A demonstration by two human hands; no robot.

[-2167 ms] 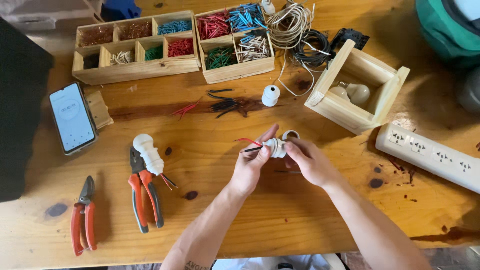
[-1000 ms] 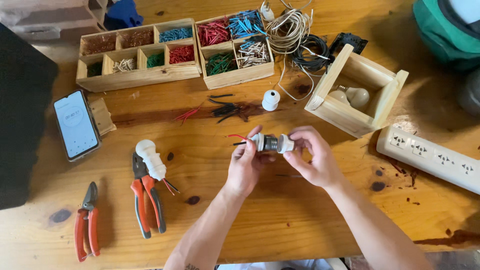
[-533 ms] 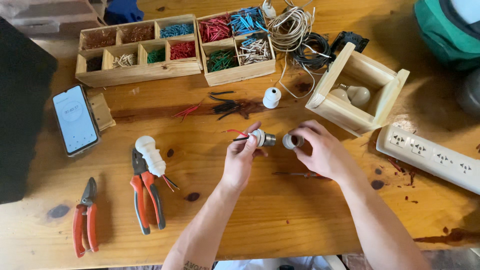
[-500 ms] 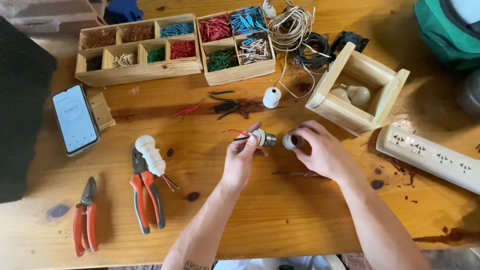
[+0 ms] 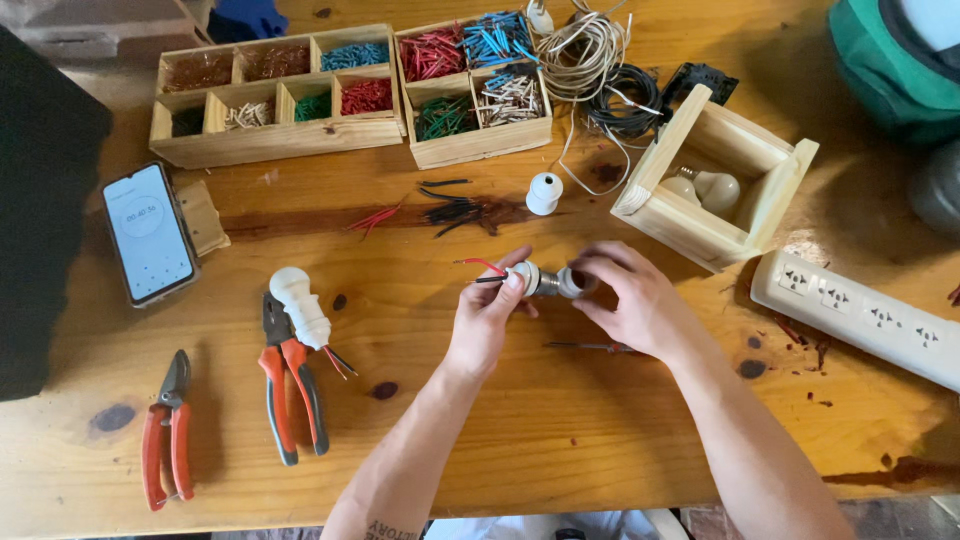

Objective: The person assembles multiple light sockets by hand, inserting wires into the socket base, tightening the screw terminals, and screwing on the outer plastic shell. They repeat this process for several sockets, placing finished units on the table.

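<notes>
Holding a white lamp socket (image 5: 537,279) above the counter (image 5: 560,430), head view: left hand (image 5: 487,318) fingers (image 5: 513,283) clenched on its wired end, red and black leads trailing leftward; right hand (image 5: 637,300) fingers grasping the socket's grey cap (image 5: 571,284) at the other end. Beyond the fingers: loose white socket part (image 5: 544,193), wooden bulb box (image 5: 715,178). Left of them: orange pliers (image 5: 292,375), phone (image 5: 148,233).

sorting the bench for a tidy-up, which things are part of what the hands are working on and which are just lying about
In hand:
- left hand: wired lamp socket
- right hand: socket cap

Lying about:
- orange pliers
- red cutters
- phone
- wire-piece trays
- power strip
- wooden box with bulb
</notes>
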